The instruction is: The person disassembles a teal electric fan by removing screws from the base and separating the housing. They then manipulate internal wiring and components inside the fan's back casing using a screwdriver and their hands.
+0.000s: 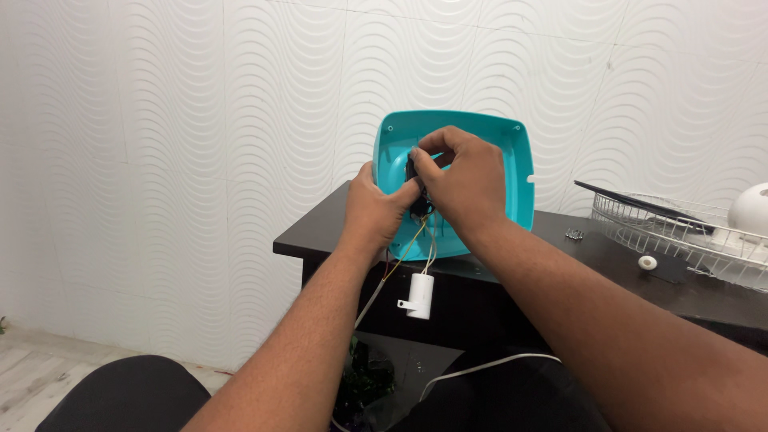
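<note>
Biggest thing in the room was the white wavy-textured wall [160, 120], with a dark surface [320, 228] pushed up against it. Over on the right end of that lay a white wire fan guard [680, 232], a small white knob [647, 262] and a few little screws [574, 234]. Standing tilted up on the surface edge was a teal plastic housing [512, 160], open side facing the person. Both hands were working inside it: the left hand [376, 210] had its grip closed on a small black part [414, 192] in the middle of the housing, and the right hand [464, 180] pinched the same part from above. Thin wires [410, 248] ran down from there to a white cylindrical capacitor [419, 296] dangling below the edge.
</note>
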